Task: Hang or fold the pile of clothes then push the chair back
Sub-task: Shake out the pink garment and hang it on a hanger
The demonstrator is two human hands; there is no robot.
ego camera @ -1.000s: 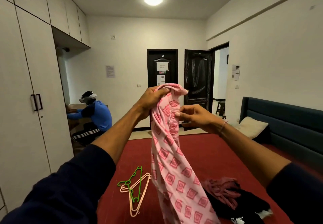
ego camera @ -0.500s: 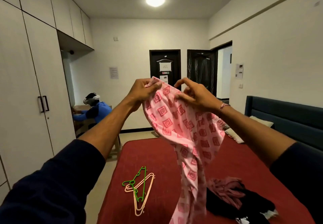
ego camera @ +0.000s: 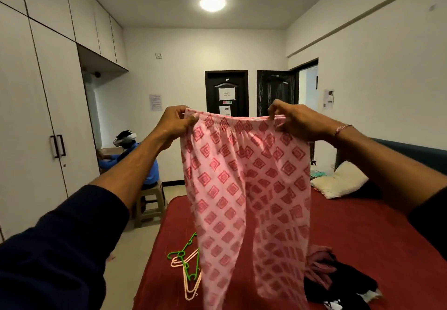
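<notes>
Left hand [ego camera: 175, 122] and right hand [ego camera: 294, 122] each pinch a waistband corner of the pink patterned trousers [ego camera: 244, 188], stretched between them, legs hanging below; step: spreading for folding; next, probably bring the hands together.

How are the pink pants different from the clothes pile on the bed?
The pink pants hang spread out in the air, held at the waistband by the left hand and right hand; the clothes pile lies crumpled on the red bed. The pants are patterned; the pile looks plain dark. Both are clothing.
</notes>
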